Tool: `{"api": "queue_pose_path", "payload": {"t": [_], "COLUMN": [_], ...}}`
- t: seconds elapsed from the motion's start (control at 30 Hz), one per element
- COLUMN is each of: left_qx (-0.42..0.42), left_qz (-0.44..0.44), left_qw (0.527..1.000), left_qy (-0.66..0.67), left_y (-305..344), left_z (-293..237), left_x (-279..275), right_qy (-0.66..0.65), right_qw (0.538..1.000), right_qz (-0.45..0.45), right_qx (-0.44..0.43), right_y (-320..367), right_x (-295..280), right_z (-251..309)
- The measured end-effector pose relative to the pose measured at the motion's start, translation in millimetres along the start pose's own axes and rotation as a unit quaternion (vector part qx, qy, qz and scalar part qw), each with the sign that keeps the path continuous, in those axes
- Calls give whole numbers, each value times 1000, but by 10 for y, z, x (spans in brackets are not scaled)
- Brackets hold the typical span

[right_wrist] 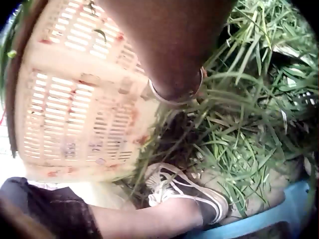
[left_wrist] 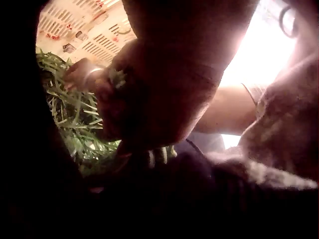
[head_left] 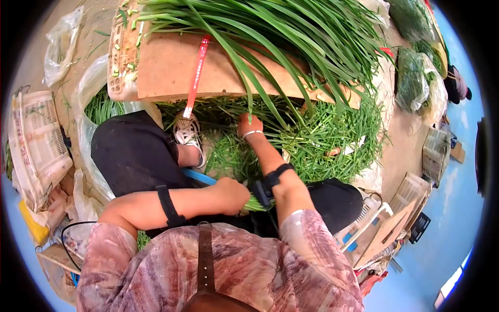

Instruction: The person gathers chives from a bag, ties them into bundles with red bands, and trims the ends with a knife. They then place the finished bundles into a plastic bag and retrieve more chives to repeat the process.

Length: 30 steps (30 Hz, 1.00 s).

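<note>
Okay, I'd call this picking over greens: left hand (head_left: 231, 196) grips stalks (head_left: 253, 204) near the trousers (head_left: 335, 204); right hand (head_left: 250, 126) by leaf litter (head_left: 332, 140), off the board's (head_left: 166, 67) near edge, grasp unclear. Next likely needs right at the stalks.

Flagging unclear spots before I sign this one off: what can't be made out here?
Right hand: head view, fingertips hidden beneath the hand itself.
Left hand: left wrist view, fingers lost in deep shadow.
Green stalks: head view, partly covered by the black wrist device.
Red strip: head view, print too small to read.
Long leaves: head view, cut off by the top edge.
</note>
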<state>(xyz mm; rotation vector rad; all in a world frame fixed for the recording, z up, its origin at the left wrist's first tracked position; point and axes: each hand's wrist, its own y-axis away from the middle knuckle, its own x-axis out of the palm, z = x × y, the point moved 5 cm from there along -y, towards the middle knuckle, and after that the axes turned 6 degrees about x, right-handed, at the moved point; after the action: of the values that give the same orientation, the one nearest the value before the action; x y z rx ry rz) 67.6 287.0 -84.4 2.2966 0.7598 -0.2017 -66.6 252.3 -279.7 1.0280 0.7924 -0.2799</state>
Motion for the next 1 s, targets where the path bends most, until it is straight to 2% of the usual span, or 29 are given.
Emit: {"api": "queue_pose_path", "payload": {"t": [0.1,0.17,0.2,0.23,0.27,0.3,0.33,0.4,0.47,0.53,0.63,0.7,0.8,0.93,1.0], "left_qx": [-36,-64,-60,-73,-87,-97,-72,-91,-76,-37,-2,2,-20,12,14], "left_qz": [13,20,17,18,21,21,10,17,24,41,19,30,12,17,30], "left_qw": [998,988,989,977,961,936,921,819,745,702,707,673,667,651,656], "left_qy": [59,141,136,199,261,338,384,566,662,710,707,739,745,759,754], "left_y": [18,-74,-151,-210,-233,-229,-226,-165,-128,-92,-51,34,116,143,165], "left_z": [42,173,243,320,364,375,378,352,275,188,101,60,52,45,40], "left_x": [-89,-16,40,124,190,213,221,219,193,182,161,192,236,226,234], "right_qy": [-16,-49,-35,-29,-15,-30,-45,-11,10,52,122,129,160,203,192], "right_qw": [987,958,944,934,950,944,938,946,944,928,924,918,909,885,884], "right_qz": [-2,21,-6,-53,-71,-99,-127,-144,-96,-99,-109,-115,-135,-150,-195], "right_qx": [-162,-283,-327,-351,-304,-312,-320,-290,-317,-355,-345,-356,-360,-391,-379], "right_y": [404,812,1082,1353,1625,1884,2124,2567,2777,2901,2850,2794,2810,2811,2812], "right_x": [-555,-1000,-1289,-1601,-1916,-2206,-2444,-2646,-2455,-2167,-1733,-1658,-1624,-1477,-1448], "right_z": [50,11,-13,-68,-122,-205,-277,-331,-318,-186,-206,-205,-162,-111,-121]}}
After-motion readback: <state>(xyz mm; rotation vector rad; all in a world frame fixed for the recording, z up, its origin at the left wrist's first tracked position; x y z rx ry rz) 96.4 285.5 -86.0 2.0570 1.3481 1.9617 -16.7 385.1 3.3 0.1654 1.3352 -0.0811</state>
